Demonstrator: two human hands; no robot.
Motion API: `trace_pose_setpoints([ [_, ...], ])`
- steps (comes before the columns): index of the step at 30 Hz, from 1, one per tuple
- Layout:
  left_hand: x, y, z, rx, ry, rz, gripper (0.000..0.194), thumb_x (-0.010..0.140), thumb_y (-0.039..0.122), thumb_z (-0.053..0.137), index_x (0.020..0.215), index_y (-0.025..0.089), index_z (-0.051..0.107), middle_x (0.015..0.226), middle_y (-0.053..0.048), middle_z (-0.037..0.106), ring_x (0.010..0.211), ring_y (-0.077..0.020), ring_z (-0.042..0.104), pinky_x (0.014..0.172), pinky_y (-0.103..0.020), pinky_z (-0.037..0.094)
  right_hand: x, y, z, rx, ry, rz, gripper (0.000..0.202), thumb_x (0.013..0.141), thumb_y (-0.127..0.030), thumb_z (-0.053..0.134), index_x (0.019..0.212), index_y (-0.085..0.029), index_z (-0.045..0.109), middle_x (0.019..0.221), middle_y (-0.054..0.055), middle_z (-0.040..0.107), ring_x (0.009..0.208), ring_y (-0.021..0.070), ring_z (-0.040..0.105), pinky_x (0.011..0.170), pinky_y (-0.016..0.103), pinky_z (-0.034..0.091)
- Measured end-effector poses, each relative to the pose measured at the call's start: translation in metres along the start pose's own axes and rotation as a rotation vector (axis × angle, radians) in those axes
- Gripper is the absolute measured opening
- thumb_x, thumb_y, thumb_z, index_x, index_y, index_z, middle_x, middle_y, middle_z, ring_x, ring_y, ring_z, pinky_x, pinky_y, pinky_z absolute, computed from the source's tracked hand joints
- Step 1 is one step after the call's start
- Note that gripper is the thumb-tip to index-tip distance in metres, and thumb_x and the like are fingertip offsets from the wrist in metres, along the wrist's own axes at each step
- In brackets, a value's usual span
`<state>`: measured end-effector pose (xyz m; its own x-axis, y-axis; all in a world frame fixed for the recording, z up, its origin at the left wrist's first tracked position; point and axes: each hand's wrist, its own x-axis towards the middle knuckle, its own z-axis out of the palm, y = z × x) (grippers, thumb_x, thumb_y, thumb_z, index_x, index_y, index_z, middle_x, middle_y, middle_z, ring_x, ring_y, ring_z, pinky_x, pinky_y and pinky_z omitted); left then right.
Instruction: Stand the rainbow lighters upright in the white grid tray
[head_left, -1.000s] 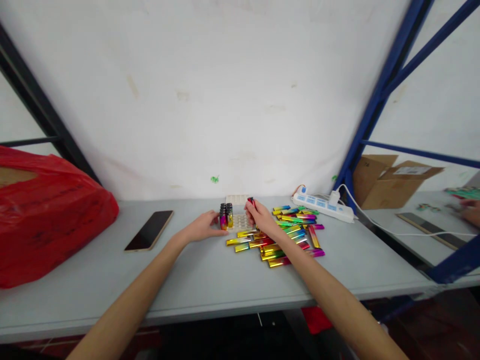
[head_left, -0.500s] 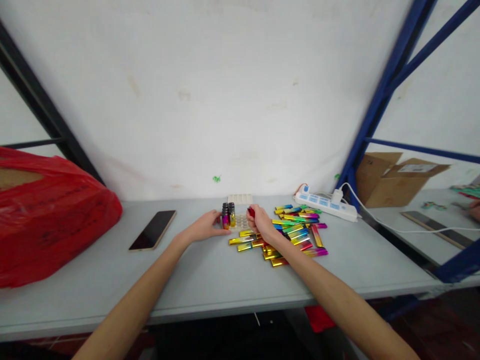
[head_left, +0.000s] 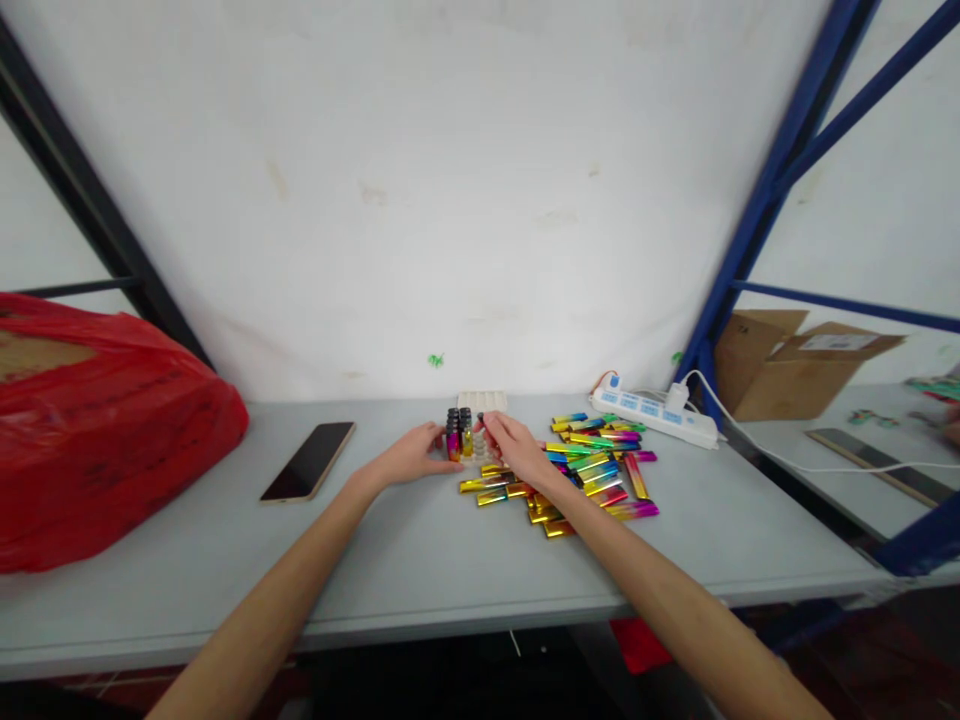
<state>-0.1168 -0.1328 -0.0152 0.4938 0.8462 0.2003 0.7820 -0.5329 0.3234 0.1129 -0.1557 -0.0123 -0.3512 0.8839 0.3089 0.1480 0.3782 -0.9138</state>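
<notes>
Two rows of upright lighters (head_left: 454,442), dark-topped with shiny coloured bodies, stand in the left part of a pale tray with round holes (head_left: 480,447). My left hand (head_left: 415,453) is beside them, thumb and fingers spread around the left and near sides of the tray; whether it touches the tray I cannot tell. Over the tray, just right of the rows, my right hand (head_left: 510,443) pinches a lighter whose dark top shows above the fingers; its body is mostly hidden. A loose pile of metallic lighters (head_left: 592,470) lies right of the tray, partly under my right forearm.
Another pale tray (head_left: 481,399) lies behind, against the wall. A phone (head_left: 309,461) and a red plastic bag (head_left: 112,440) are on the left. At right are a power strip (head_left: 656,415), a cardboard box (head_left: 787,370) and a blue frame post (head_left: 757,225).
My right hand has moved slightly left with the lighter, from beside the holed tray to over it, closer to the standing rows. My left hand has stayed in place.
</notes>
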Motion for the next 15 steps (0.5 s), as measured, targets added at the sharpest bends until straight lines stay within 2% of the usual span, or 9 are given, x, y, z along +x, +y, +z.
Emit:
trace_pose_setpoints([
  [4,0.0003,-0.0013,0.0016,0.0,0.008,0.025,0.057,0.074,0.069,0.067,0.094,0.015,0.066,0.087,-0.006,0.064,0.078,-0.0224,0.058,0.07,-0.03,0.045,-0.0026,-0.0034,-0.0001,-0.275,0.087,-0.233,0.033,0.096,-0.048,0.049,0.086,-0.018,0.061,0.081,0.001,0.059,0.077,0.0147,0.055,0.07,0.026,0.043],
  [6,0.0006,-0.0018,0.0023,-0.003,0.019,0.029,0.056,0.073,0.069,0.067,0.092,0.016,0.066,0.086,-0.005,0.064,0.077,-0.0219,0.058,0.069,-0.03,0.044,-0.0036,-0.0039,-0.0007,-0.389,0.116,-0.313,0.029,0.096,-0.043,0.053,0.085,-0.018,0.062,0.082,0.002,0.06,0.079,0.0152,0.055,0.073,0.027,0.043],
  [10,0.0005,-0.0016,0.0025,-0.026,0.029,0.024,0.056,0.072,0.068,0.069,0.093,0.017,0.067,0.085,-0.005,0.065,0.076,-0.0211,0.058,0.067,-0.029,0.044,-0.004,-0.0027,-0.0023,-0.422,0.109,-0.315,0.023,0.098,-0.038,0.053,0.094,-0.018,0.065,0.078,0.001,0.066,0.072,0.0145,0.06,0.072,0.026,0.044],
  [15,-0.0004,0.0015,0.0002,-0.038,0.018,0.028,0.055,0.073,0.066,0.069,0.095,0.016,0.068,0.086,-0.005,0.065,0.077,-0.0215,0.058,0.069,-0.03,0.045,-0.0036,-0.0024,-0.0043,-0.554,0.01,-0.323,0.021,0.1,-0.034,0.052,0.102,-0.017,0.066,0.091,0.005,0.072,0.083,0.0168,0.065,0.079,0.028,0.046],
])
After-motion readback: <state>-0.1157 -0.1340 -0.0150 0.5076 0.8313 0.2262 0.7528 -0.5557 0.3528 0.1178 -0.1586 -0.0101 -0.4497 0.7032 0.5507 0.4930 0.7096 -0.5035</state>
